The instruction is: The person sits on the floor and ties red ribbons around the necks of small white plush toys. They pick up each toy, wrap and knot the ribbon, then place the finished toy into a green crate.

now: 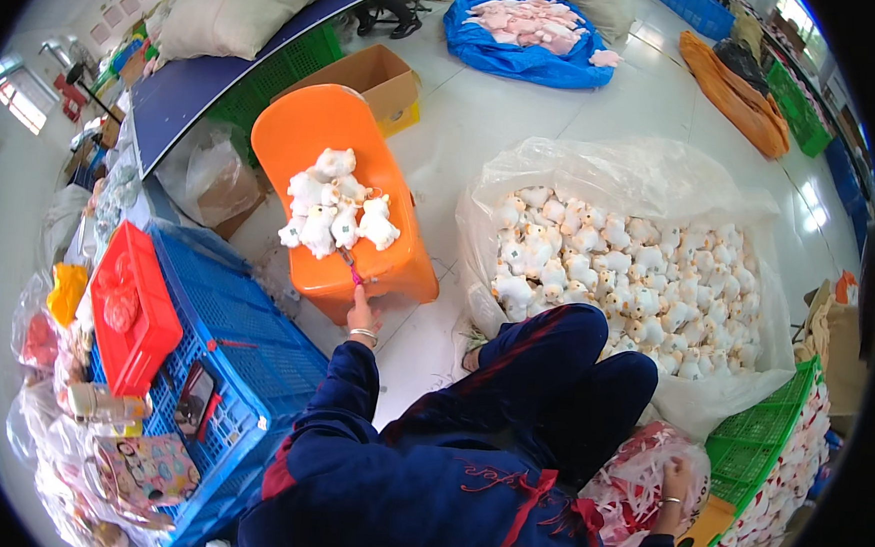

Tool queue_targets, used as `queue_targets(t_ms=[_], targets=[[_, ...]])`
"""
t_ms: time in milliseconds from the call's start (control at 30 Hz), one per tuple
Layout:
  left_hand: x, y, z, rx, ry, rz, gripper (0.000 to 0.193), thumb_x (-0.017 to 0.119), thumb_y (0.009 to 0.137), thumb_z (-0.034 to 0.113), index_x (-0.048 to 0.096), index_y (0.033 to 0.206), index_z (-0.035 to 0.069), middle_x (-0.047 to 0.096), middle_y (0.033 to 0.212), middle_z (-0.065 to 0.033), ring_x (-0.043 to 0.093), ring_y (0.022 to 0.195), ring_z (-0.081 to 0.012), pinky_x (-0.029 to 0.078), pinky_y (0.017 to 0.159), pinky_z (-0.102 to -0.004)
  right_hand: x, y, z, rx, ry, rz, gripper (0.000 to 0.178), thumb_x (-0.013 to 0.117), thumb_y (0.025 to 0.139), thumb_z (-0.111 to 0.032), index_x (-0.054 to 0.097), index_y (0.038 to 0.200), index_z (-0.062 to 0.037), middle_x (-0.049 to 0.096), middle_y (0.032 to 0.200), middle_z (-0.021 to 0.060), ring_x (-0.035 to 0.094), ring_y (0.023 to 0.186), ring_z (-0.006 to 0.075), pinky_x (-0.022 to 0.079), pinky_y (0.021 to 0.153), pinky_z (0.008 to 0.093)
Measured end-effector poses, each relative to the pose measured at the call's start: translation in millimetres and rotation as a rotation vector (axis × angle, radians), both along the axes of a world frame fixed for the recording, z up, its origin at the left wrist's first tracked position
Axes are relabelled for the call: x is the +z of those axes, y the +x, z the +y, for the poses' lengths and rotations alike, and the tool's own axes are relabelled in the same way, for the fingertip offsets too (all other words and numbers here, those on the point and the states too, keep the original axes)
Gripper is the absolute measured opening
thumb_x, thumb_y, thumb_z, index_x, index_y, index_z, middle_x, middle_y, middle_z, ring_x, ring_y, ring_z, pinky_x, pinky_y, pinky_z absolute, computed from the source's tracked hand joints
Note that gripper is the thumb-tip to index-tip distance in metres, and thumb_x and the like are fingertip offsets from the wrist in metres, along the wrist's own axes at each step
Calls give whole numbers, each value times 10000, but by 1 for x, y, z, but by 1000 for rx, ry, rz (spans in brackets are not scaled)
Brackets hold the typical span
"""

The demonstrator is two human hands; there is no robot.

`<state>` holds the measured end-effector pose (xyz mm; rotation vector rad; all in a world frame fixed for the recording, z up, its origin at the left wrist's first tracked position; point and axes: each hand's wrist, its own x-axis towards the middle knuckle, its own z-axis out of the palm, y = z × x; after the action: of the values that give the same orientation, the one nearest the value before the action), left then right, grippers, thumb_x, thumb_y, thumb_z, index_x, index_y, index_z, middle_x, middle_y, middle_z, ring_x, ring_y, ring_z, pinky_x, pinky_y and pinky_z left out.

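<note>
On an orange plastic stool-like chair [408, 257] lies a pile of small white plush toys [321, 206] with orange-tan patches. My left hand [363, 317] is at the chair's front edge, index finger stretched out and thumb apart. Its fingertip touches a small pink-purple thing with a dark tip [355, 275], perhaps a small tool, lying beside the toys. Low on the right, my right hand [677, 481] is at a clear plastic bag [635, 476] with red and white contents. Its fingers are partly hidden against the bag, so their grip does not show.
Right of my knees, a large clear plastic sack [644, 171] holds many similar plush toys [638, 276]. Blue crates [245, 312] with a red tray [155, 306] stand left. A green crate [758, 444] is lower right. Beyond lie a cardboard box [379, 79] and blue sack [461, 44].
</note>
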<state>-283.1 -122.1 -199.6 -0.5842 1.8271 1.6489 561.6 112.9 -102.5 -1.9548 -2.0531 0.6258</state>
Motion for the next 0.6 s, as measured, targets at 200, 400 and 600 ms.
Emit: queue_targets(t_ms=[200,400,600], targets=[[-29,-42,2,321,327,7,960,706,809,750,452,1462,93,467,1421,-121,504,1246,-343,487,948,-511,-19,-73,-95,-71,-133,7,244,761,846,-224,701,971,-23,672,867,105,643,811,233,522,763,357],[-20,-21,32,432,392,11,877,677,827,765,522,1403,122,593,1238,-58,606,1005,-260,481,861,-407,-16,-67,-102,-51,-114,-24,279,752,865,-280,704,960,-23,693,897,152,669,852,294,531,785,390],[-22,16,66,346,478,7,907,632,854,784,450,1506,180,544,1397,-49,568,1125,-260,489,926,-424,-12,-127,-93,91,-73,-41,298,698,909,-290,714,1095,-57,689,1071,181,657,1060,370,523,922,438]])
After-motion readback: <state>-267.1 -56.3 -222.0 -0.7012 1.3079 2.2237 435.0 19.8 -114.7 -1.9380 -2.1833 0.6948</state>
